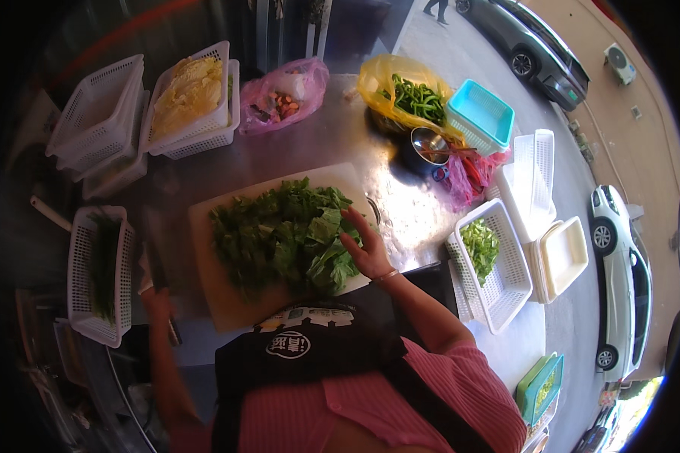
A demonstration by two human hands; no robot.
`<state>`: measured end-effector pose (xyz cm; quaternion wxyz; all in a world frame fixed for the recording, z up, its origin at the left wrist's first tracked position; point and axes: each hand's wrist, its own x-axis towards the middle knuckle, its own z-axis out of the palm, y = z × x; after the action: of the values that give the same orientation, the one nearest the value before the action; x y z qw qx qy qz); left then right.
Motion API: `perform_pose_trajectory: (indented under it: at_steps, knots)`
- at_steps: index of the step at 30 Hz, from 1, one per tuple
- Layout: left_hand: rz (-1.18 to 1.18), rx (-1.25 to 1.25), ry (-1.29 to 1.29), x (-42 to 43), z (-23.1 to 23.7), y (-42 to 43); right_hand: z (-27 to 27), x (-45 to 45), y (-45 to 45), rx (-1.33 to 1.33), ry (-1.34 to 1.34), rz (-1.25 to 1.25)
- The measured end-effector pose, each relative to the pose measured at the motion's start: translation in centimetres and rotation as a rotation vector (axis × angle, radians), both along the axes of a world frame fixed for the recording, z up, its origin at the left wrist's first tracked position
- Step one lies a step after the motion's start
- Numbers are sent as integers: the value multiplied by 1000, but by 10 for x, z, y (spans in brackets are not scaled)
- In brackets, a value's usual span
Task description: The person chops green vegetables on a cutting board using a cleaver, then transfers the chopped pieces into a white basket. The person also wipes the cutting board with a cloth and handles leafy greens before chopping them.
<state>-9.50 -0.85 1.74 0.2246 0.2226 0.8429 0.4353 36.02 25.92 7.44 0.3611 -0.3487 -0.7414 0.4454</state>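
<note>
Leafy greens [286, 235] lie in a broad heap on a pale cutting board [226, 308]. At the heap's right edge is my right hand [368, 249], fingers apart and holding nothing, by the outer leaves. My left hand [158, 306] is left of the board, blurred and in shadow. A knife [154, 263] lies along it, its blade pointing away from me and what looks like its handle showing near my wrist. Whether my fingers grip it is unclear. Something pale, perhaps a cloth, shows just beyond that hand.
Left stands a white basket [127, 283] of long thin greens. Farther back are a basket of cabbage leaves [187, 96], a pink bag [286, 99] and a yellow bag of green peppers [374, 85]. A metal bowl [429, 144] and a basket of cut greens [513, 283] stand right.
</note>
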Motion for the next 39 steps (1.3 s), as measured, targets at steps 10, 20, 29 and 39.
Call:
perform_pose_trajectory:
  at_steps: [10,20,29,39]
  knots:
    - [49,-334,623,-59,-44,-45,-20,53,-21,80,-98,-359]
    - [-93,-492,608,26,-83,4,-10,289,-27,118,-1169,-886]
    - [-86,-552,543,9,-114,-1,-51,282,-19,287,-1104,-898]
    - [-166,-437,583,5,-115,-5,-42,116,-8,213,-960,-675]
